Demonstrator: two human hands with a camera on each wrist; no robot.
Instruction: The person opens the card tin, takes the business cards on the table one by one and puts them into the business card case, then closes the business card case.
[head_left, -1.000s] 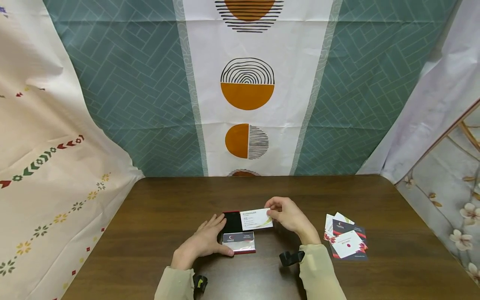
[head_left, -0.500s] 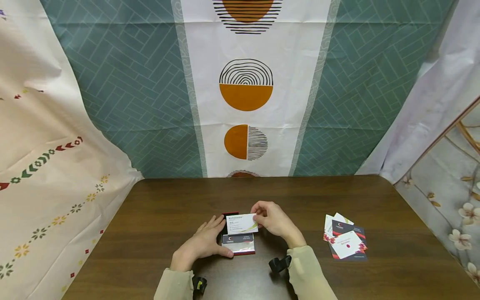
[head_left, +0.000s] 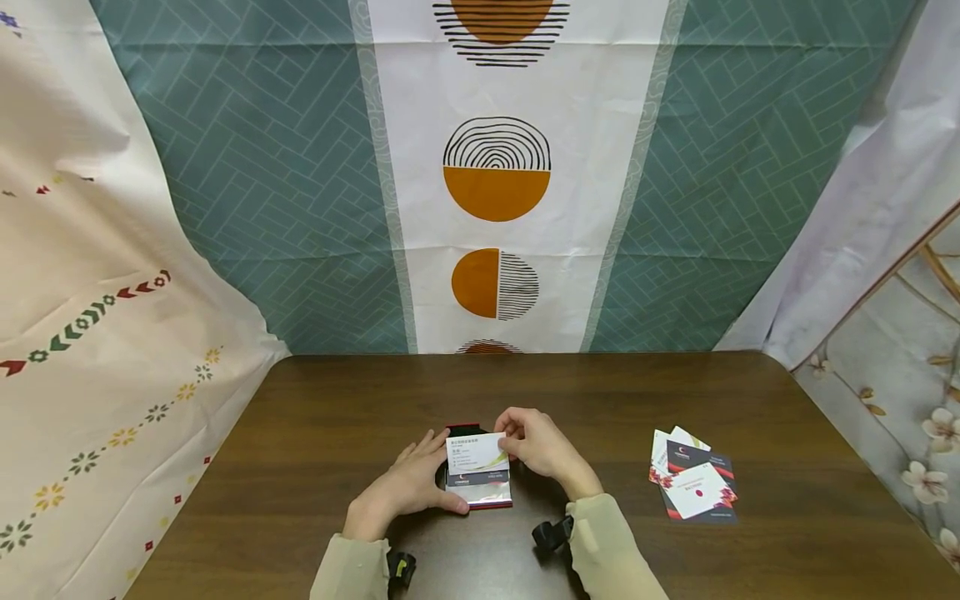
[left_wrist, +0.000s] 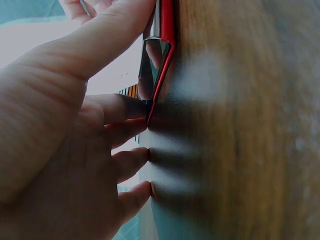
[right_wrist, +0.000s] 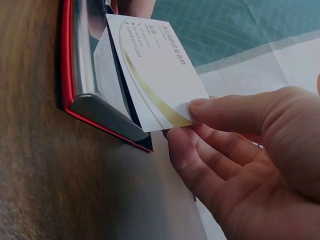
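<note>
A white business card [head_left: 474, 454] with a yellow-green curve is pinched by my right hand [head_left: 543, 452], thumb on its printed face and fingers behind. In the right wrist view the card [right_wrist: 160, 65] slants at the edge of an opened business card case [right_wrist: 82, 60], red outside and silver inside. A dark-headed card [head_left: 480, 478] lies in the case's silver near half, partly covered by the white card. My left hand [head_left: 405, 482] spreads its fingers at the case's left side, thumb at the near corner. In the left wrist view its other fingertips [left_wrist: 142, 157] rest on the table.
Several business cards [head_left: 696, 479], white and dark, lie overlapping on the right of the brown wooden table [head_left: 337, 400]. A patterned cloth [head_left: 300, 208] hangs behind the table's far edge. Black wrist cameras [head_left: 551, 533] sit at both sleeves.
My right hand has brought the white card leftward and nearer, from over the case's black flap to overlapping the dark-headed card. The left hand has stayed in place at the case.
</note>
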